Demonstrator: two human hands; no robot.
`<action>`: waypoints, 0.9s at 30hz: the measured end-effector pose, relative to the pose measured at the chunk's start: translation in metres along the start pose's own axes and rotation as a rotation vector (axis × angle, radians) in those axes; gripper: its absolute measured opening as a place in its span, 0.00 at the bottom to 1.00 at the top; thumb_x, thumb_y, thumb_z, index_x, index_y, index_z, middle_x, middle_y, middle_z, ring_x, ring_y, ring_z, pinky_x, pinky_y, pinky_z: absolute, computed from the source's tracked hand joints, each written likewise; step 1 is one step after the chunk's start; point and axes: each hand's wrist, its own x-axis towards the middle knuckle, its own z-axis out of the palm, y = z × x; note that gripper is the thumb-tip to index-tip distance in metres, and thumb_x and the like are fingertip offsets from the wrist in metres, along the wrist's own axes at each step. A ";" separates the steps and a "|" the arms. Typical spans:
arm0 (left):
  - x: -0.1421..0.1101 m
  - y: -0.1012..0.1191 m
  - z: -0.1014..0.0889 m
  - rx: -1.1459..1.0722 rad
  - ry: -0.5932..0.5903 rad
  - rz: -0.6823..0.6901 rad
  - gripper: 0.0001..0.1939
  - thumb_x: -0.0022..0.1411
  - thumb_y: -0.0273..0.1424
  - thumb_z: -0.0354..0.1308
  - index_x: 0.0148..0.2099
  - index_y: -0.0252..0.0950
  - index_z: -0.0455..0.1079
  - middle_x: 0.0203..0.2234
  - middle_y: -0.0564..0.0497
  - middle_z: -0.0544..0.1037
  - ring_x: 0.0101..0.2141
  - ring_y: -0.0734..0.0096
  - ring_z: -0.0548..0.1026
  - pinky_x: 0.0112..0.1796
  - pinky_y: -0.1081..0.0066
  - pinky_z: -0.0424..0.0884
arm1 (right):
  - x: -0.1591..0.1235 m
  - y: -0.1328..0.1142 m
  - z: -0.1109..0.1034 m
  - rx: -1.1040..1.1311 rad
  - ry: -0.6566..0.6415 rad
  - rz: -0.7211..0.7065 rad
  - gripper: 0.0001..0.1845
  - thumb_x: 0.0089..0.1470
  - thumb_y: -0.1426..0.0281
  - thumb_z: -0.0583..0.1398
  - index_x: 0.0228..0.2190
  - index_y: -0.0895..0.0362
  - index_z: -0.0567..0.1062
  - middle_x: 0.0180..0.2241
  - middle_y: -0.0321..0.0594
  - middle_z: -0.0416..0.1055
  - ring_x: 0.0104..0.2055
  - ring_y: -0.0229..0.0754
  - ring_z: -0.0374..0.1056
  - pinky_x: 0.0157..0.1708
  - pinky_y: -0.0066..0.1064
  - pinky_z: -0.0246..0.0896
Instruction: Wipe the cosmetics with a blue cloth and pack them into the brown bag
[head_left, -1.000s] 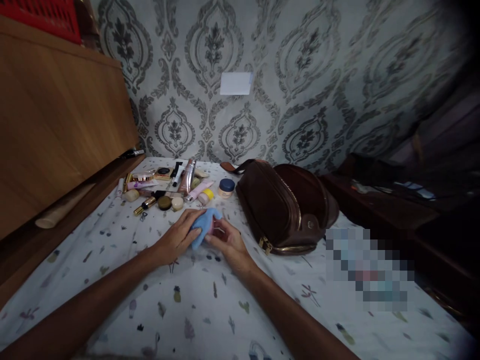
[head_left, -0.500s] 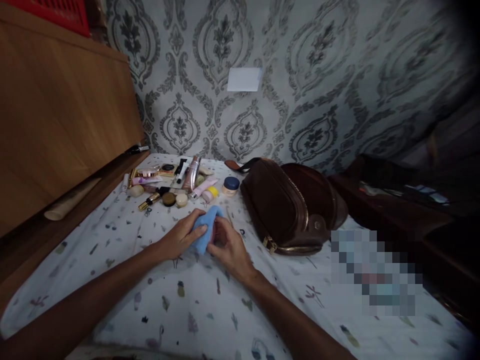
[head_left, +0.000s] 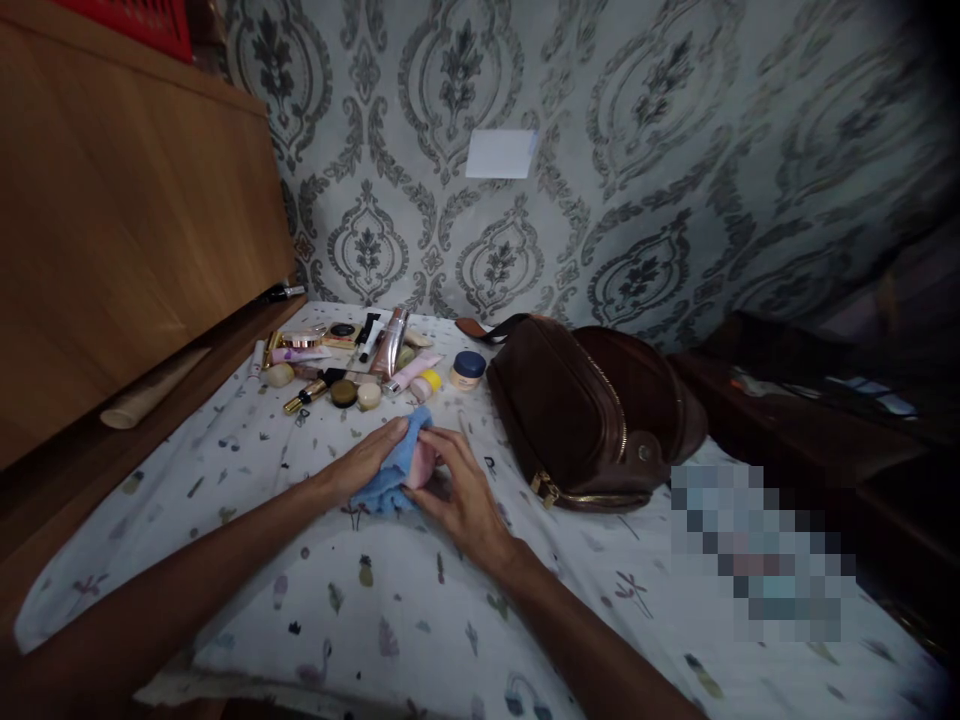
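My left hand (head_left: 361, 462) grips a light blue cloth (head_left: 384, 488) and presses it against a small pink rounded object (head_left: 421, 466). The fingertips and thumb of my right hand (head_left: 463, 492) pinch that object from its right side. Cloth and fingers cover much of it, so its exact kind cannot be made out. Just beyond my hands stand a jar with a dark blue lid (head_left: 469, 368), a yellow-capped container (head_left: 426, 384) and a small cream-coloured jar (head_left: 368, 396).
Several tubes and cosmetics, among them a pinkish-brown tube (head_left: 391, 345), lie near the wall. A brown leather bag (head_left: 559, 420) rests on the right of the patterned sheet (head_left: 390, 610). A wooden cabinet (head_left: 142, 210) borders the left side. Far right, a blurred patch hides something.
The cloth has been shifted lower and to the left around the pink object, exposing more of its surface. My left hand now lies flatter along the cloth. The view has swung slightly.
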 end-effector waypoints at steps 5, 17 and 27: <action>-0.008 0.003 0.004 0.181 0.102 0.084 0.28 0.66 0.54 0.46 0.54 0.38 0.67 0.44 0.47 0.77 0.47 0.59 0.73 0.50 0.62 0.68 | 0.001 0.000 0.000 -0.009 0.038 0.241 0.32 0.49 0.63 0.67 0.54 0.54 0.66 0.40 0.41 0.71 0.40 0.46 0.69 0.40 0.38 0.67; -0.011 0.002 0.003 0.236 0.064 0.097 0.28 0.66 0.53 0.45 0.54 0.38 0.69 0.44 0.45 0.78 0.50 0.53 0.73 0.51 0.60 0.68 | -0.004 -0.002 -0.004 -0.167 -0.057 -0.032 0.25 0.58 0.62 0.61 0.55 0.56 0.66 0.40 0.46 0.69 0.41 0.49 0.67 0.40 0.40 0.68; 0.002 -0.007 0.003 -0.030 0.071 0.030 0.26 0.65 0.54 0.47 0.40 0.38 0.73 0.42 0.47 0.80 0.49 0.56 0.75 0.57 0.58 0.66 | -0.002 -0.007 -0.005 -0.384 -0.090 -0.277 0.24 0.62 0.70 0.56 0.58 0.52 0.63 0.50 0.50 0.67 0.49 0.52 0.64 0.47 0.46 0.66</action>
